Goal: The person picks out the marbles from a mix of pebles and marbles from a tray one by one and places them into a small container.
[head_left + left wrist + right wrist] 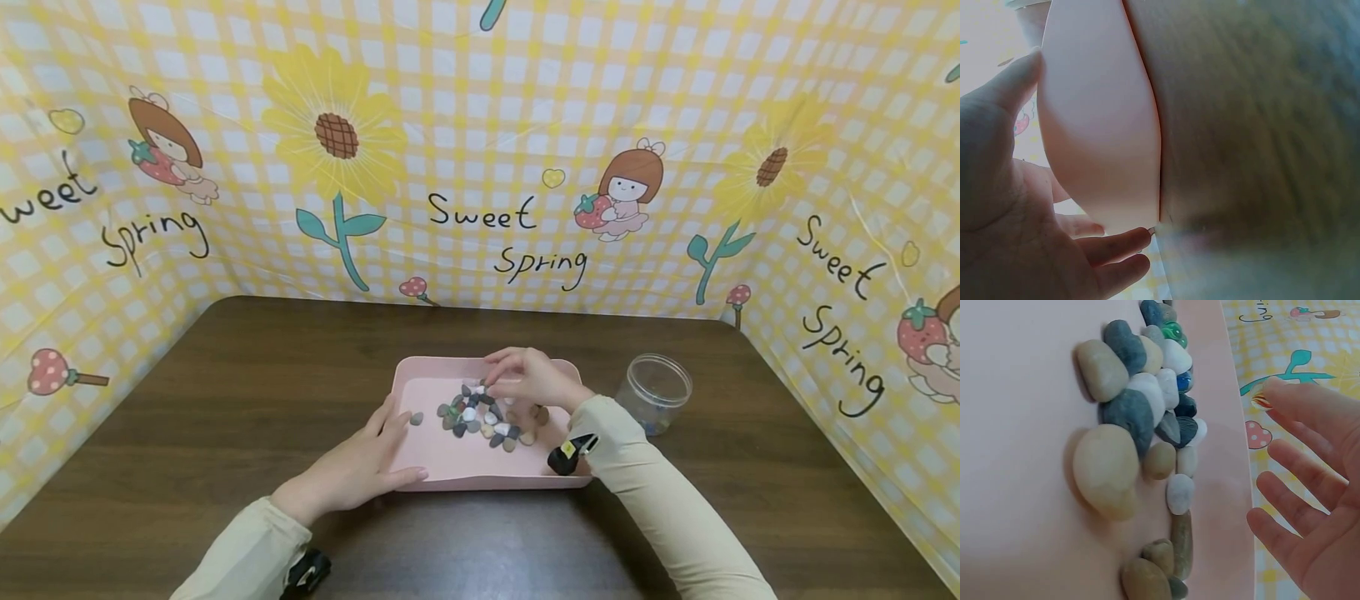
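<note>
A pink tray (442,482) holds a heap of pebbles (1107,465) in grey, white and tan. Among the stones sit a green glass marble (1172,331) and a blue one (1185,381). Over the far side of the tray, my right hand (528,379) pinches a clear marble (1261,400) with orange swirls between thumb and index finger, its other fingers spread. My left hand (356,467) holds the tray's near left corner, thumb at the front rim and fingers round the left wall.
To the right of the tray stands a clear open jar (654,392) with bluish marbles at its bottom, close beside the right forearm. One grey pebble (416,418) lies apart near the tray's left wall. A yellow checked cloth (480,125) rises behind the dark wooden table (285,375).
</note>
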Motion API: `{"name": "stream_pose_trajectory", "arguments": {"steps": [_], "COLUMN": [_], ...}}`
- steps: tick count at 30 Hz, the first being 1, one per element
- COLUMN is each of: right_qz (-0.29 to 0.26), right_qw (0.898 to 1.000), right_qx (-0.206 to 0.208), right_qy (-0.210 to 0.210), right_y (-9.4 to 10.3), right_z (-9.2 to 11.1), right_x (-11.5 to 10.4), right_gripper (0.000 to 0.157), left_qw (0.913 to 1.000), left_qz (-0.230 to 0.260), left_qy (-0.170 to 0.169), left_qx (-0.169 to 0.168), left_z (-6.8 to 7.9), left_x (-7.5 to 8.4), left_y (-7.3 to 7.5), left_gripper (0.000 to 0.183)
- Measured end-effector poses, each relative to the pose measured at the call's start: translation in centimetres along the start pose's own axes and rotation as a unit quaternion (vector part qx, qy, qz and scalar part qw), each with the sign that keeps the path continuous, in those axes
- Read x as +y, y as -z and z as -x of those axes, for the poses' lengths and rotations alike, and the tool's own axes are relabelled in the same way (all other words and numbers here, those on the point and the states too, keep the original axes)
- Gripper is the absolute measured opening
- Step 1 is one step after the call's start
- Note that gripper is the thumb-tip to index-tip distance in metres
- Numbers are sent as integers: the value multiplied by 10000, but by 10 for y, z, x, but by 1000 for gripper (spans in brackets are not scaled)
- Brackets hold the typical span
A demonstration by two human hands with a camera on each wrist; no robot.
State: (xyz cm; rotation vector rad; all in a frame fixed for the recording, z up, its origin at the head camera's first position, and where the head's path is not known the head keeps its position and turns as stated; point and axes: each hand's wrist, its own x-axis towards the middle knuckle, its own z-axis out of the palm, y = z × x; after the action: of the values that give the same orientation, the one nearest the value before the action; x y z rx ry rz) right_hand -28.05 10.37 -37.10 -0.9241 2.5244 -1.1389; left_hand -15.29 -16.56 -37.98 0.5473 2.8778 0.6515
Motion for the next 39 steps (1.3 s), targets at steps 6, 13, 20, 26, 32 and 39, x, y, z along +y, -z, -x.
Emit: {"name": "stream_pose_trajectory", "arguments": {"steps": [6,13,20,26,32,39], "right_qz": [225,366,394,395,515,535], "right_qw": [9996,9987,9982,9976,9966,9960], "right_qx": [108,246,366,486,571,670], "right_qy": [142,266,265,298,300,272], "right_y": [5,10,15,21,26,33], "right_z": [2,6,9,14,19,26], "right_x": [0,-2,-3,-3,-2,1], "right_gripper": [11,10,12,12,10,10], "left_qw": [10000,10000,10000,10000,10000,10000], "left_qz": [-5,-28,40,-8,-15,-16], "left_qy": [8,-29,6,-35,-50,-16], "left_qx": [-2,9,-36,14,-4,-16], "left_z": [0,1,1,1,1,0], "left_x": [0,1,1,1,1,0], "left_y": [0,1,1,1,1,0], "left_gripper": [87,87,87,86,86,86]}}
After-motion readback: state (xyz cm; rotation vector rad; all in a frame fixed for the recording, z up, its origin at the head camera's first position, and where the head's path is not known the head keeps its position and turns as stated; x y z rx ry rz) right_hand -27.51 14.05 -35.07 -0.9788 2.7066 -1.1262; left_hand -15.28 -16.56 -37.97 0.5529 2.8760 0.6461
